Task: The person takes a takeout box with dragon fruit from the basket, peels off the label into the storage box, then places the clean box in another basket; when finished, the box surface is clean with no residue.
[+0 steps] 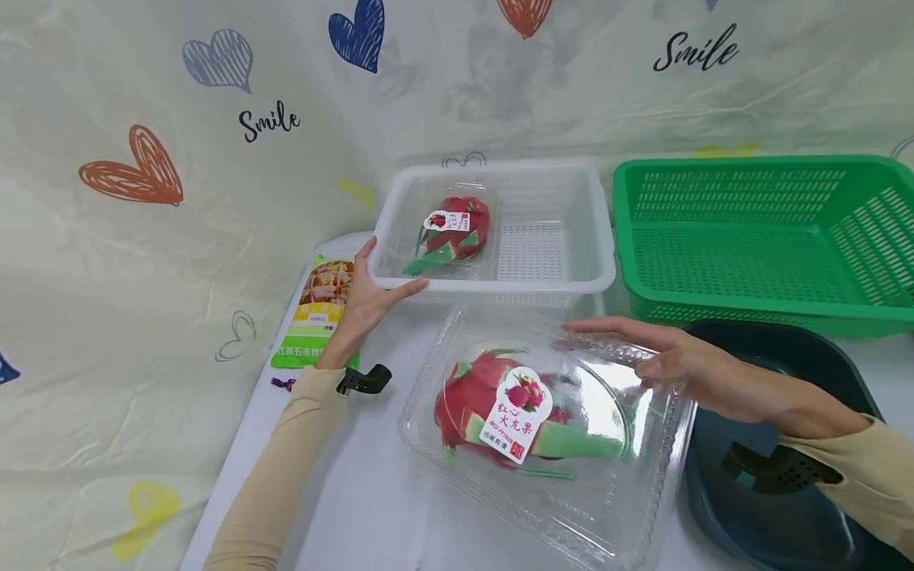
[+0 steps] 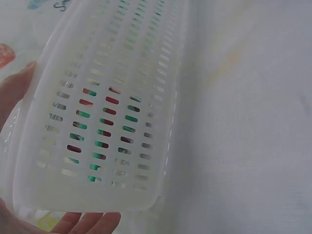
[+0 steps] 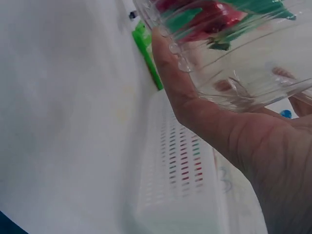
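Observation:
My right hand grips a clear plastic clamshell box along its far right side, tilted and lifted over the table. Inside it lies a red dragon fruit with green scales, behind a white label. In the right wrist view, fingers spread around the clear wall of that box. My left hand holds the front left corner of a white plastic basket, thumb and fingers on either side of the corner. Another boxed dragon fruit sits in the left half of this basket.
A green basket stands right of the white one. In front of it is a dark blue basin, partly beneath my right forearm. A green and yellow food packet lies left of my left wrist. A patterned sheet hangs behind.

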Demonstrator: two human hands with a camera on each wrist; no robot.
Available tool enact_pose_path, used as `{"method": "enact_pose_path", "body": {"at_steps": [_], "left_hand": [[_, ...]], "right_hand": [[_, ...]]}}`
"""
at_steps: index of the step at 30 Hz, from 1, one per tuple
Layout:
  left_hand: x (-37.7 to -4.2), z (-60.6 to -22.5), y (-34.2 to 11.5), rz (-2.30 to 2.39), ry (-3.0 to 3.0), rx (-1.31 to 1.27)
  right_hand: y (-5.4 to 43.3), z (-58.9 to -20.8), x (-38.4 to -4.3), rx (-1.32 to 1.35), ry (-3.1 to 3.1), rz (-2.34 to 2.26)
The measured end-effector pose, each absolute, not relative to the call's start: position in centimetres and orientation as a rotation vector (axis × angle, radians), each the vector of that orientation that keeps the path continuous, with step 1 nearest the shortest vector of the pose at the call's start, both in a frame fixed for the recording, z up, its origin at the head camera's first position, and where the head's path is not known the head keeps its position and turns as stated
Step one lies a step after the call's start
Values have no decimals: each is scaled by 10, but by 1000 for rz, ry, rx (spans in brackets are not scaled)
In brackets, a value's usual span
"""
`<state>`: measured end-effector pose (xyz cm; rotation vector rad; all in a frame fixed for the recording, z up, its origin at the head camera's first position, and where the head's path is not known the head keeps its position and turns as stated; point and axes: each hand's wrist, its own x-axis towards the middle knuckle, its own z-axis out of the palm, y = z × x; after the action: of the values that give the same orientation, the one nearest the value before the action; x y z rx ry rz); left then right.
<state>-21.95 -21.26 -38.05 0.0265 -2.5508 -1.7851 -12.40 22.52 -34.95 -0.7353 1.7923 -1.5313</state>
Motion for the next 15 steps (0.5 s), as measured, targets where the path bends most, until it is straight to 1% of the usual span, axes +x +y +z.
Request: {"method": "enact_pose_path", "body": {"at_steps": [15], "left_hand": [[-220,-381,-212,-1772,-2551,38]], "right_hand": [[206,-338,-134,-773,1719,-1395]]}}
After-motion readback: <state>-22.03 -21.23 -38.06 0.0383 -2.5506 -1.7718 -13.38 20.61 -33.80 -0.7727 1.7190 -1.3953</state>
